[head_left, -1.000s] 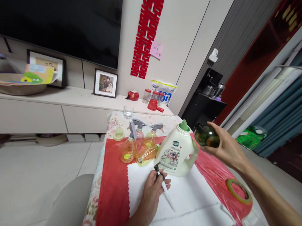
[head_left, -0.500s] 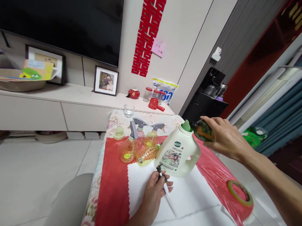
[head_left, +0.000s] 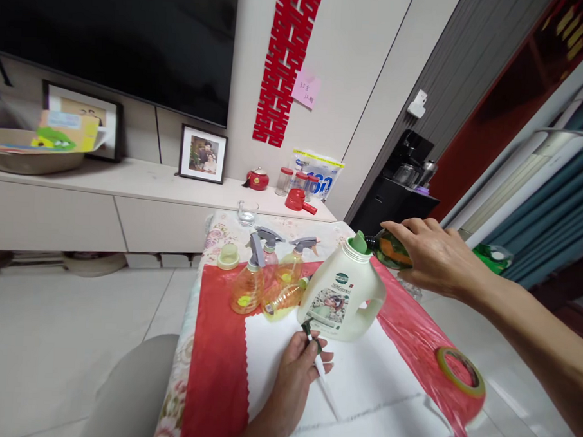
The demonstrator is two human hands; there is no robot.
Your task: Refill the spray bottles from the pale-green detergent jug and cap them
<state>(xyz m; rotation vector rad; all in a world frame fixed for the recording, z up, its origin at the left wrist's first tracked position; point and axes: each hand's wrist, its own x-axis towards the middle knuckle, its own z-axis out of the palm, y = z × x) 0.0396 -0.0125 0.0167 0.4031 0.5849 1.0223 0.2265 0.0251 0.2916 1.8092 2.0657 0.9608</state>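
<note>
My right hand point(head_left: 435, 254) grips a small dark green bottle point(head_left: 389, 248) and holds it tipped on its side, its neck touching the green spout of a cream detergent jug point(head_left: 341, 295). The jug stands upright on a white sheet point(head_left: 361, 382) over a red cloth point(head_left: 215, 350). My left hand point(head_left: 297, 373) rests on the white sheet just in front of the jug. Its fingers are closed on a spray-pump head with a white dip tube point(head_left: 325, 384) that points toward me.
Three orange and yellow spray bottles point(head_left: 264, 282) stand or lie left of the jug, with a pale green cap point(head_left: 228, 257) and a glass point(head_left: 248, 213) behind. A roll of tape point(head_left: 460, 369) lies at the right table edge. A low cabinet point(head_left: 103, 204) runs behind.
My right hand swung the dark green bottle left and tipped it over until its neck met the jug's spout. My left hand stayed nearly still.
</note>
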